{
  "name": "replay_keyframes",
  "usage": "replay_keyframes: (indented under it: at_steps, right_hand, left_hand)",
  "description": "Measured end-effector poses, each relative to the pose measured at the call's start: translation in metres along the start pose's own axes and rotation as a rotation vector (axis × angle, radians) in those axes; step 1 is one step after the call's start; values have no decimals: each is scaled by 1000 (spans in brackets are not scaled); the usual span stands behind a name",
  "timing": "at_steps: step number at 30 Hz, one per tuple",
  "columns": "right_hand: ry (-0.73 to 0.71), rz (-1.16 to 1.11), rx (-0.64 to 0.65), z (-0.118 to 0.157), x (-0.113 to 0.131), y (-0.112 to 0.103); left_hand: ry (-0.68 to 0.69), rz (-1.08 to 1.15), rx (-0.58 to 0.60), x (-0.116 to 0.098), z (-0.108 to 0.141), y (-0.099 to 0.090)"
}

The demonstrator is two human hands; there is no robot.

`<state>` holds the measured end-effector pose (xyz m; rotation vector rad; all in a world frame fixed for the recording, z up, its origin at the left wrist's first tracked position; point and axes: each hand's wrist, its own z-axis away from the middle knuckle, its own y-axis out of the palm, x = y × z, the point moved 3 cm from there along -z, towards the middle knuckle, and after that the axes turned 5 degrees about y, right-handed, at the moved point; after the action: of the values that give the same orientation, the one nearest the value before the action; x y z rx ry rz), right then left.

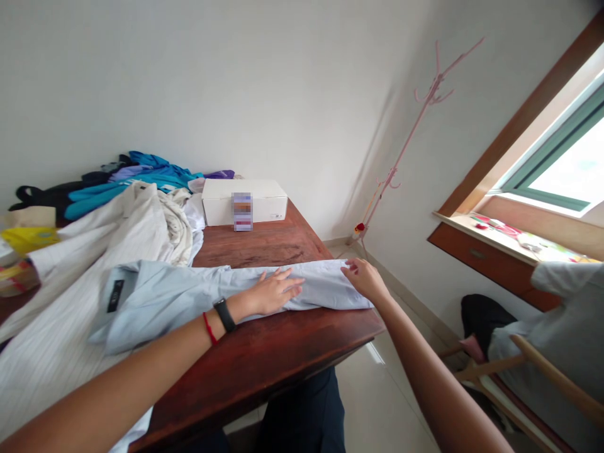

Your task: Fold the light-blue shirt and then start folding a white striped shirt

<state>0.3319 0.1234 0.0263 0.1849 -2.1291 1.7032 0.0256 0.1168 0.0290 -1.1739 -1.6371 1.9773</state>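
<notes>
We are taking the middle of the shirt as the centre of our clock. The dark red table is carrying everything in front of us. At 9 o'clock a white striped cloth is spreading out, and it is lying partly under the light blue shirt. This shirt is lying in a long, narrow strip across the front part of the table, its collar end pointing to 9 o'clock and its other end reaching the table's edge at 3 o'clock.

We are judging it light, soft and a little slippery, creasing easily but not fragile. For holding, we are preferring the two corners at 3 o'clock and the firmer collar end.

Our left hand is resting flat on the cloth, fingers spread, grasping nothing. Our right hand is touching the 3 o'clock end with bent fingers; whether it is pinching the cloth, we are not able to tell.

About writing: the white box at 12 o'clock is showing small print, and the black label at the collar is showing pale marks. We are not managing to read either.
</notes>
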Motion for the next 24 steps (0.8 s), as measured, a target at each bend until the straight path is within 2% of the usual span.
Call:
replay_keyframes:
  at_steps: [4, 7, 10, 12, 15, 18, 21, 24]
  right_hand:
    - [-68, 61, 129, -29, 30, 24]
    - [-86, 51, 216, -42, 32, 35]
    - [-115, 22, 271, -49, 25, 34]
    - [-135, -12, 268, -53, 21, 29]
    - [-144, -65, 219, -59, 18, 22]
    - [-116, -81, 158, -64, 18, 24]
    - [-66, -47, 111, -63, 20, 34]
    - [-43, -1, 92, -55, 23, 45]
  left_hand:
    - [17, -72, -59, -2, -11, 21]
    - [39, -104, -67, -5, -5, 30]
    - [68, -98, -82, -7, 2, 26]
    - [55, -91, -117, -5, 4, 18]
    - [-58, -96, -208, 7, 2, 5]
    - [-109, -163, -267, 18, 1, -1]
    - [-15, -280, -303, 19, 3, 0]
    - [167, -279, -277, 10, 6, 5]
